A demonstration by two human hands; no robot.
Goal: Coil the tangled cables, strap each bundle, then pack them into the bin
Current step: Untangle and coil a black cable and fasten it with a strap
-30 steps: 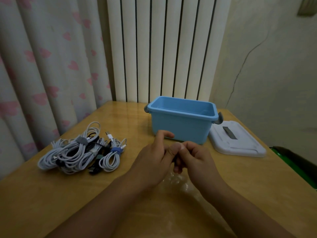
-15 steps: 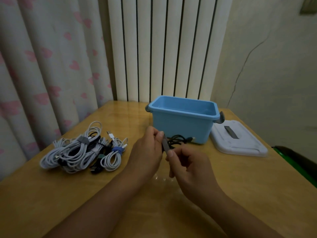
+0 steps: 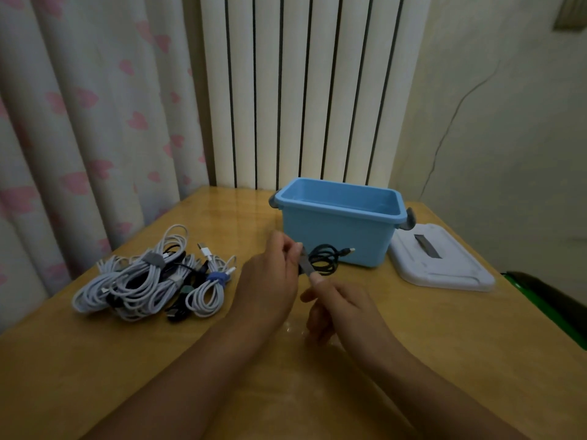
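Note:
A small coiled black cable (image 3: 325, 258) hangs in front of the blue bin (image 3: 336, 235). My left hand (image 3: 270, 281) grips the coil at its left side. A grey strap (image 3: 306, 266) runs across the coil, and my right hand (image 3: 340, 308) pinches the strap's lower end between thumb and forefinger. The bin stands open at the table's back middle, and nothing shows inside it from here. A pile of white and black cable bundles (image 3: 152, 277) lies at the left, some bound with grey and blue straps.
The bin's white lid (image 3: 444, 265) lies flat to the right of the bin. A dark and green object (image 3: 556, 300) sits past the table's right edge. Curtain and radiator stand behind the wooden table (image 3: 413, 344).
My hands have lifted and moved apart a little. The black coil now shows in front of the bin, and the grey strap is drawn out between my hands.

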